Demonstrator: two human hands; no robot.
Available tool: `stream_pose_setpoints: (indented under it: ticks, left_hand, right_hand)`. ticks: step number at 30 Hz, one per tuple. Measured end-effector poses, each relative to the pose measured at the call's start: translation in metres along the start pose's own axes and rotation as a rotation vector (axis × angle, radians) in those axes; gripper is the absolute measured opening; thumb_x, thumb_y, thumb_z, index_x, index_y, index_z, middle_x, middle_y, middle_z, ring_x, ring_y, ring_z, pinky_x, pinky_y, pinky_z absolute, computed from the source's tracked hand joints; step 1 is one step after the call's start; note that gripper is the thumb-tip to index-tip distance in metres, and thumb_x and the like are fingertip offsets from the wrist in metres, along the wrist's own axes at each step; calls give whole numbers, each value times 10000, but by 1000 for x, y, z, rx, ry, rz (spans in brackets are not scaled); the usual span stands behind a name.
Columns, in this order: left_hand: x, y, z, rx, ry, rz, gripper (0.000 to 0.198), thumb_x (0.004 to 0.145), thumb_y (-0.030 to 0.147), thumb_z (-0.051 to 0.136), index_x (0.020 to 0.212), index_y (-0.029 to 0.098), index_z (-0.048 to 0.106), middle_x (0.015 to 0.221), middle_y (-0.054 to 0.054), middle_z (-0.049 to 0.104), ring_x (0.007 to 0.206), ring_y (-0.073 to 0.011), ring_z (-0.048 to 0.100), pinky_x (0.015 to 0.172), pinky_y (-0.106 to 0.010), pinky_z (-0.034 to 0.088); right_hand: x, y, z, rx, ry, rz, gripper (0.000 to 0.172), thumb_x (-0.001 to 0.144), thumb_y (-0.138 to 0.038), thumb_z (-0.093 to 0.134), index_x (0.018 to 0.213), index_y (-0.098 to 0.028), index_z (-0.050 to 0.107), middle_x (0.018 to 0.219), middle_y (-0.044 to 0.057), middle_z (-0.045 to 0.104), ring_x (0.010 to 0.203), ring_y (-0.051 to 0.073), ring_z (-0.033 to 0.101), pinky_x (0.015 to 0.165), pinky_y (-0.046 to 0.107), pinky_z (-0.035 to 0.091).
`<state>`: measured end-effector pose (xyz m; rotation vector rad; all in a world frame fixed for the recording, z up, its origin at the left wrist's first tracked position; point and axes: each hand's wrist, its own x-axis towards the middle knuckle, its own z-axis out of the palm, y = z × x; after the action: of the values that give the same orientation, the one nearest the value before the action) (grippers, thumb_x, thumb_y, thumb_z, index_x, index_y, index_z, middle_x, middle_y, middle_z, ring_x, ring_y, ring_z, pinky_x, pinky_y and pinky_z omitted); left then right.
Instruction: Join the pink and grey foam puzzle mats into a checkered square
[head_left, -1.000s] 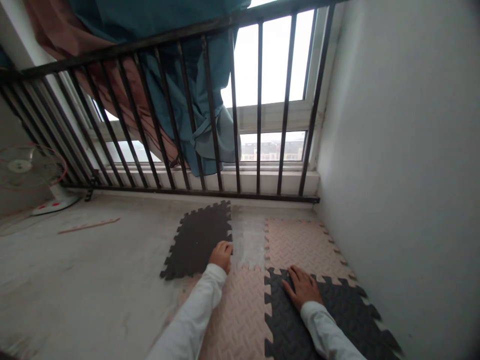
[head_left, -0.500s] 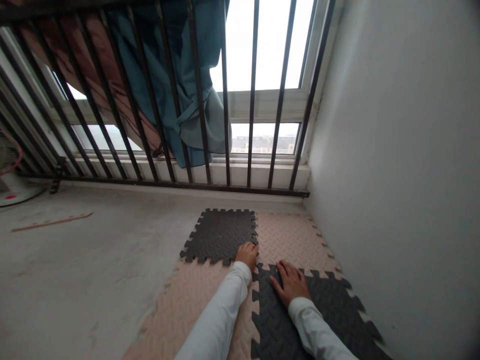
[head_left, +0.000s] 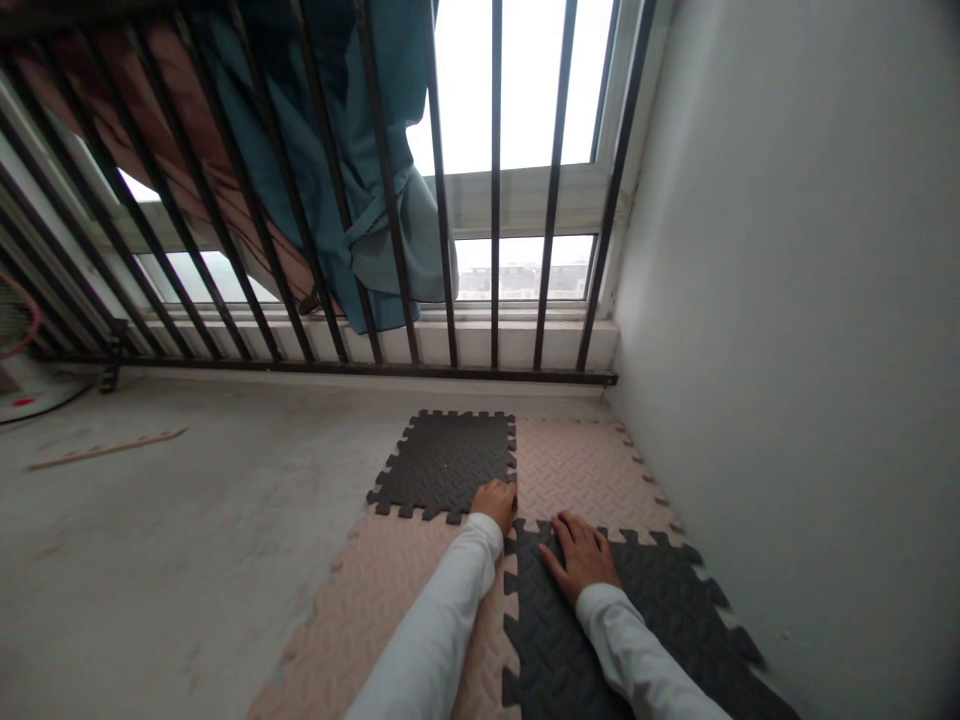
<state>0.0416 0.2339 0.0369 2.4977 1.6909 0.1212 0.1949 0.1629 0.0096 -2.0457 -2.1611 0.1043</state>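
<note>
Left hand [head_left: 495, 503] curled; fingertips hidden

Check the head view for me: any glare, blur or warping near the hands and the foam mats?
Head view: the window is blown out white; the bars fan outward, wide-angle warping; the left hand, right hand and far dark mat are evenly lit and sharp; the near dark mat smears toward the lower right corner.

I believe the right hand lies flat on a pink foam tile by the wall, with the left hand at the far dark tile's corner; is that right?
Not quite: the head view shows the right hand flat on a dark foam tile by the wall, not a pink one. The left hand is at the far dark tile's corner.
</note>
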Motion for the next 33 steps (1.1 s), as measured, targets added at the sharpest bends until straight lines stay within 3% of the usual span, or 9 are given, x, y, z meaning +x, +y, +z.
stream_pose_setpoints:
  ticks: [7, 13, 15, 17, 20, 23, 27, 29, 33]
  left_hand:
    - [7, 3, -4, 30, -23, 31, 218, 678, 147, 488, 846, 182, 622, 952, -69, 611, 998, -200, 467, 805, -319, 401]
    - [-6, -4, 1, -24, -12, 9, 267, 769, 214, 399, 901, 257, 627, 1063, 3, 577, 1046, -157, 446, 869, -299, 375]
    - [-17, -9, 9, -71, -35, 34, 329, 791, 267, 376, 1074, 274, 544, 1211, 19, 499, 1149, -157, 372, 977, -343, 291]
    - [-29, -12, 19, -108, -64, 76, 456, 810, 337, 336, 1253, 233, 363, 1362, -10, 327, 1255, -182, 227, 1036, -418, 182]
    - [-45, -11, 31, -105, -68, 82, 593, 819, 430, 270, 1331, 144, 183, 1426, -70, 118, 1299, -215, 68, 1047, -450, 121]
    - [-50, -5, 33, -102, -53, 13, 614, 819, 477, 220, 1331, 138, 191, 1427, -88, 78, 1300, -228, 45, 1047, -454, 106]
    - [-43, -14, 18, -146, -143, 11, 581, 826, 483, 184, 1320, 180, 233, 1422, -65, 131, 1295, -209, 109, 1040, -447, 148]
    - [-44, -29, 9, -105, -103, -107, 593, 828, 477, 195, 1330, 162, 194, 1421, -82, 124, 1293, -211, 120, 1038, -439, 155]
    - [-62, -63, 2, 38, 39, -626, 686, 801, 522, 243, 1321, 77, 203, 1398, -205, 116, 1278, -326, 100, 1013, -496, 143]
  right_hand:
    - [-1, 0, 0, 2, 9, -12, 555, 786, -523, 273, 1211, -205, 437, 1295, 74, 421, 1189, 209, 342, 981, 405, 224]
    - [0, 1, 2, -3, 19, -10, 544, 788, -521, 268, 1205, -217, 443, 1292, 68, 426, 1189, 206, 340, 978, 395, 220]
    - [0, 1, 3, -5, 23, -8, 541, 789, -517, 268, 1203, -217, 443, 1294, 65, 423, 1192, 202, 336, 979, 393, 216]
    - [0, 2, 3, -8, 19, -7, 542, 788, -519, 266, 1205, -219, 440, 1296, 65, 420, 1192, 203, 334, 975, 397, 216]
    - [0, 2, 3, -16, 11, -6, 550, 790, -524, 252, 1205, -217, 439, 1294, 70, 419, 1191, 207, 335, 968, 399, 223]
    - [0, 2, 4, -22, 14, -9, 553, 792, -526, 244, 1203, -212, 440, 1294, 66, 419, 1193, 201, 332, 969, 392, 223]
    - [2, 2, 5, -52, 8, 5, 538, 788, -512, 264, 1202, -217, 439, 1294, 56, 421, 1189, 199, 337, 965, 392, 227]
    - [3, 3, 6, -55, 0, 7, 537, 783, -513, 271, 1202, -221, 439, 1294, 54, 421, 1186, 203, 341, 959, 397, 235]
    - [4, 5, 8, -42, -17, 0, 553, 776, -527, 270, 1205, -221, 436, 1299, 54, 416, 1186, 202, 341, 963, 401, 233]
